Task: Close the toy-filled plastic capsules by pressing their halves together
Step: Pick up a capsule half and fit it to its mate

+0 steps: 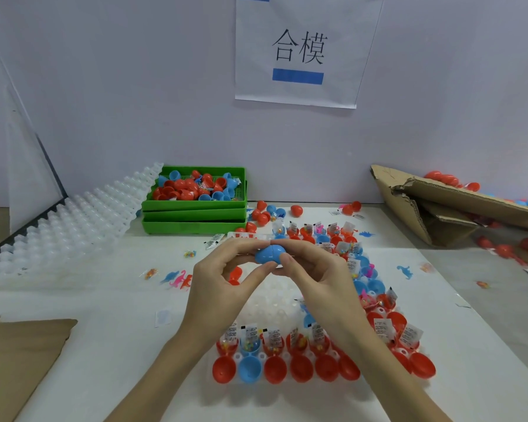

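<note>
A blue capsule (269, 254) lies sideways in the air above the table, its two halves joined. My left hand (223, 284) pinches its left end between thumb and fingers. My right hand (317, 278) pinches the right end the same way. Below my hands lies a white holder tray (272, 303). Its near row holds open red and blue capsule halves (275, 368), and the row behind them holds filled halves (273, 339) with toys and paper slips. More filled halves (320, 236) stand at the tray's far and right sides.
Stacked green bins (194, 213) with loose capsule halves stand at the back left, beside white empty holder trays (73, 226). A torn cardboard box (445, 205) with closed capsules lies at the right. Small toy dinosaurs (179, 278) lie scattered on the table. Cardboard (22, 357) lies near left.
</note>
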The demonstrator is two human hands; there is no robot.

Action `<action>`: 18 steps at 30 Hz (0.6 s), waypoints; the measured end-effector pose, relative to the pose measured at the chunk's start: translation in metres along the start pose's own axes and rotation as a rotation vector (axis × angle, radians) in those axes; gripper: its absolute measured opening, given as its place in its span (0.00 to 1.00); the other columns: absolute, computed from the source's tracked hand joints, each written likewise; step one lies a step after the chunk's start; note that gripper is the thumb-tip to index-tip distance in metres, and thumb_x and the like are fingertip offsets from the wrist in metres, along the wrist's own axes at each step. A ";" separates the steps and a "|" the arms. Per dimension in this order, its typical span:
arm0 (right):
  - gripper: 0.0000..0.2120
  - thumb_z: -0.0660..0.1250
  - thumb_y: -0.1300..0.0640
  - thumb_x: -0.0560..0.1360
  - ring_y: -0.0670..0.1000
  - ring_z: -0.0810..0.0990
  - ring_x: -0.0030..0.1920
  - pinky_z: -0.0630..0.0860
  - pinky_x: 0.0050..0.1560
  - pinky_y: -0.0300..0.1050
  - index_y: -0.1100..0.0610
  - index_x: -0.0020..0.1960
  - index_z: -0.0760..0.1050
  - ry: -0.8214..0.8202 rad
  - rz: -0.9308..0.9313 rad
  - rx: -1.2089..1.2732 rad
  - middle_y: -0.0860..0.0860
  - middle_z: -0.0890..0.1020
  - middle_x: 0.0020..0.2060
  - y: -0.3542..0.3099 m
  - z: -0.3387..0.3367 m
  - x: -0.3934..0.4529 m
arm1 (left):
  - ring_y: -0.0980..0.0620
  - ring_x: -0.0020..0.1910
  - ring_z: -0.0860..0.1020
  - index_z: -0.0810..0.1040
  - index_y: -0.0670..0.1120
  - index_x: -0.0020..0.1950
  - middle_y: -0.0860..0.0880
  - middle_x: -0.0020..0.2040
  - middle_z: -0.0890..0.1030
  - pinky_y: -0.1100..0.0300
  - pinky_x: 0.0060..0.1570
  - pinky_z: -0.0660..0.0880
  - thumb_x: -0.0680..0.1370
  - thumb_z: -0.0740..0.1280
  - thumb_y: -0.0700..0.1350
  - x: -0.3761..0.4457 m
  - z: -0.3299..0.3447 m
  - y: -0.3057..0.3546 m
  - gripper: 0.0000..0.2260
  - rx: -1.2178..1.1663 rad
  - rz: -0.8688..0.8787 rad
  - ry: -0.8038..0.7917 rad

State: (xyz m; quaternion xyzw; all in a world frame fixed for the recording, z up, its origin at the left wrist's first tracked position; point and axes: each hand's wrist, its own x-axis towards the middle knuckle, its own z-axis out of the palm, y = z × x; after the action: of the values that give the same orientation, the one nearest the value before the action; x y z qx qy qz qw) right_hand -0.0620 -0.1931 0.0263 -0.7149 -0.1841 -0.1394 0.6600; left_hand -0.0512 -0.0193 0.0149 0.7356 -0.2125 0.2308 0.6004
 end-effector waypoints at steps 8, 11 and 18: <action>0.12 0.68 0.58 0.81 0.47 0.86 0.56 0.82 0.52 0.37 0.47 0.61 0.83 0.034 0.024 0.084 0.43 0.87 0.54 -0.002 0.004 -0.001 | 0.53 0.62 0.81 0.84 0.53 0.63 0.57 0.59 0.83 0.61 0.60 0.81 0.75 0.75 0.50 -0.002 0.002 -0.001 0.16 0.116 0.085 0.057; 0.11 0.69 0.57 0.81 0.51 0.87 0.56 0.83 0.53 0.39 0.54 0.63 0.82 0.015 0.093 0.188 0.49 0.88 0.54 -0.001 0.005 -0.002 | 0.52 0.66 0.80 0.83 0.50 0.66 0.57 0.62 0.83 0.58 0.63 0.79 0.76 0.74 0.51 -0.003 0.003 0.000 0.19 0.130 0.082 0.032; 0.11 0.72 0.55 0.79 0.58 0.85 0.60 0.81 0.60 0.45 0.57 0.59 0.85 -0.066 0.333 0.487 0.60 0.86 0.56 -0.003 0.004 -0.003 | 0.62 0.68 0.76 0.81 0.55 0.69 0.62 0.64 0.82 0.74 0.65 0.69 0.74 0.76 0.51 -0.003 0.003 0.003 0.23 0.187 0.035 -0.036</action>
State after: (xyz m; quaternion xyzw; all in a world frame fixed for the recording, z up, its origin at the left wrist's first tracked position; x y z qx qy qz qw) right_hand -0.0667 -0.1894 0.0275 -0.5600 -0.1135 0.0425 0.8196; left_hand -0.0556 -0.0224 0.0149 0.7886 -0.2137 0.2470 0.5210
